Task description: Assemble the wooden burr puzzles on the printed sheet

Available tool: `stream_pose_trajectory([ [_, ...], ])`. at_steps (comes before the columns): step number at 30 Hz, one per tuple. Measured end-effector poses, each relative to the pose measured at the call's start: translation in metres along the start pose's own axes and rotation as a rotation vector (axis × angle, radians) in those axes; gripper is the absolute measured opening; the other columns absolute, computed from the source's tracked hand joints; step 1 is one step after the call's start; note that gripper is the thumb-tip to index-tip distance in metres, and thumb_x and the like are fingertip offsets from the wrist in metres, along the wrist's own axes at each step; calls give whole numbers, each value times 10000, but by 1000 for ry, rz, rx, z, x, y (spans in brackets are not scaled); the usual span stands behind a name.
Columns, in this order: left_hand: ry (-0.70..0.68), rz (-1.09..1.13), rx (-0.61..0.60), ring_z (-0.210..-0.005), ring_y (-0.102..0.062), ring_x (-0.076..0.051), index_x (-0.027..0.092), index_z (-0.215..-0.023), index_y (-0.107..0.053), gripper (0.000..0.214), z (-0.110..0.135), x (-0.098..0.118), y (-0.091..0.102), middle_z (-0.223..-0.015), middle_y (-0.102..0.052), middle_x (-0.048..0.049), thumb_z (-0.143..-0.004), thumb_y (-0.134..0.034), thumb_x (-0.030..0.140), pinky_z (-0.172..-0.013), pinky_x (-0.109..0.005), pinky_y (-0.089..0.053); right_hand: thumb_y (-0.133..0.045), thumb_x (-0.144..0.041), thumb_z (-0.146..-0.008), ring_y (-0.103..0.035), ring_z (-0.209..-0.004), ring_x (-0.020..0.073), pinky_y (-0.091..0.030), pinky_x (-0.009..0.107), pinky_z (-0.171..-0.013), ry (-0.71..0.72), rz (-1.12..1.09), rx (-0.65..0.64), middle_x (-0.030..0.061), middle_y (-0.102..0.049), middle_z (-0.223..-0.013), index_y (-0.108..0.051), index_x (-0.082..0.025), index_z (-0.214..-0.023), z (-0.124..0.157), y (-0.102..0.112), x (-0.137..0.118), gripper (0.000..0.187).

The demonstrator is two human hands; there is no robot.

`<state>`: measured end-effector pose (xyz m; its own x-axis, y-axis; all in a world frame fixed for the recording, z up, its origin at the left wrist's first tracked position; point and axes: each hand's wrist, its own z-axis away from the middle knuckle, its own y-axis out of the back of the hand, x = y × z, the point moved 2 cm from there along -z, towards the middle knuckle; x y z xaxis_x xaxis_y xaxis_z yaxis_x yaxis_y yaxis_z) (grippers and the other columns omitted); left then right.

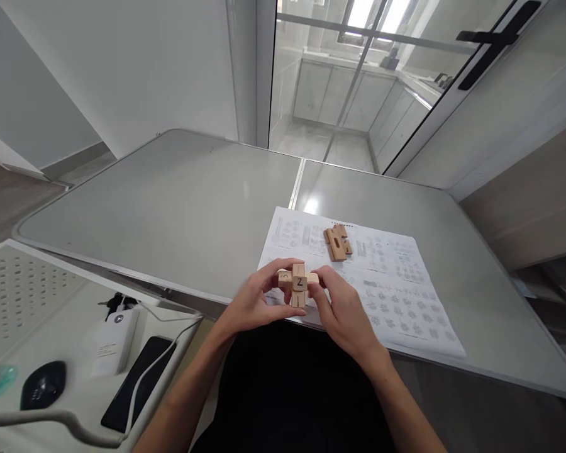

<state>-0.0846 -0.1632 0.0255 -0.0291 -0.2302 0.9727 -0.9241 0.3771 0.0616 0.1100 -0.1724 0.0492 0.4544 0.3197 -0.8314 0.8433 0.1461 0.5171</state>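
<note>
Both my hands hold a small wooden cross-shaped puzzle (299, 284) made of interlocked notched blocks with marks on their faces, just above the near edge of the table. My left hand (257, 303) pinches it from the left with thumb and fingers. From the right, my right hand (342, 311) grips it with curled fingers. Farther back, loose wooden puzzle pieces (338, 242) lie on a printed instruction sheet (396, 289) covered in small diagrams.
The grey folding table (170, 207) has a seam down its middle. At my left a white perforated stand (23, 296) carries a white power pack (116, 336), a black phone (139, 380), a black mouse (42, 384) and a cable. Glass doors stand behind the table.
</note>
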Motion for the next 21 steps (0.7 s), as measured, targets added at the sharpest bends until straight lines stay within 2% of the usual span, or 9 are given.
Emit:
stream_pose_trajectory([
  [2, -2, -19, -25, -934, -669, -178, 254, -1429, -593, 713, 0, -1, 0, -1208, -677, -71, -802, -927, 314, -901, -329, -587, -408, -514, -1129, -584, -678, 178, -452, 308, -672, -44, -74, -60, 6, -621, -754, -549, -234, -819, -1, 1, 4, 442],
  [5, -11, -65, -67, -886, -642, -153, 280, -1442, -588, 695, 0, -2, 1, -1263, -661, -77, -824, -907, 291, -854, -305, -579, -410, -577, -1118, -568, -601, 160, -475, 299, -672, -181, -342, -153, -20, -577, -627, -509, -234, -731, 2, -2, 8, 527],
  [10, 23, -141, -71, -833, -630, -143, 296, -1465, -594, 784, -2, -2, 1, -1283, -659, -82, -766, -949, 338, -836, -318, -576, -490, -633, -1071, -577, -550, 155, -510, 304, -682, -305, -527, -151, -11, -598, -570, -554, -214, -661, 7, -6, 15, 589],
  [12, 63, -135, -51, -801, -629, -127, 320, -1539, -517, 867, -3, -2, 0, -1313, -656, -86, -779, -934, 324, -820, -316, -582, -515, -631, -1059, -577, -555, 153, -510, 296, -659, -345, -576, -67, -2, -615, -584, -609, -201, -684, 7, 0, 22, 578],
  [14, 87, -119, -19, -785, -629, -111, 334, -1578, -453, 874, -4, -2, -1, -1375, -634, -96, -824, -894, 321, -810, -311, -589, -523, -628, -1048, -550, -542, 148, -488, 278, -585, -363, -623, 108, 0, -612, -595, -672, -188, -743, 5, 14, 34, 555],
  [16, 96, -135, 18, -785, -631, -106, 320, -1550, -477, 750, -4, -2, -2, -1394, -626, -102, -889, -832, 333, -807, -307, -593, -566, -605, -1024, -558, -541, 145, -491, 270, -555, -346, -605, 321, -4, -619, -627, -710, -180, -821, 2, 36, 49, 493],
  [18, 96, -187, 50, -790, -638, -110, 293, -1488, -539, 598, -5, -1, -2, -1371, -641, -100, -938, -771, 334, -817, -313, -597, -632, -605, -979, -571, -535, 140, -500, 262, -535, -347, -535, 466, -6, -626, -640, -697, -180, -809, 0, 61, 68, 463],
  [19, 93, -214, 60, -789, -640, -112, 282, -1457, -563, 544, -5, 0, -2, -1359, -649, -99, -950, -753, 334, -819, -317, -599, -658, -598, -960, -574, -530, 135, -496, 256, -519, -364, -493, 522, -3, -637, -652, -694, -176, -803, -2, 74, 79, 452],
  [21, 85, -253, 74, -786, -644, -116, 266, -1414, -592, 468, -5, 1, -3, -1343, -660, -97, -971, -725, 338, -820, -321, -604, -659, -588, -951, -597, -533, 134, -521, 251, -517, -456, -415, 551, 15, -673, -681, -698, -165, -793, -4, 96, 102, 453],
])
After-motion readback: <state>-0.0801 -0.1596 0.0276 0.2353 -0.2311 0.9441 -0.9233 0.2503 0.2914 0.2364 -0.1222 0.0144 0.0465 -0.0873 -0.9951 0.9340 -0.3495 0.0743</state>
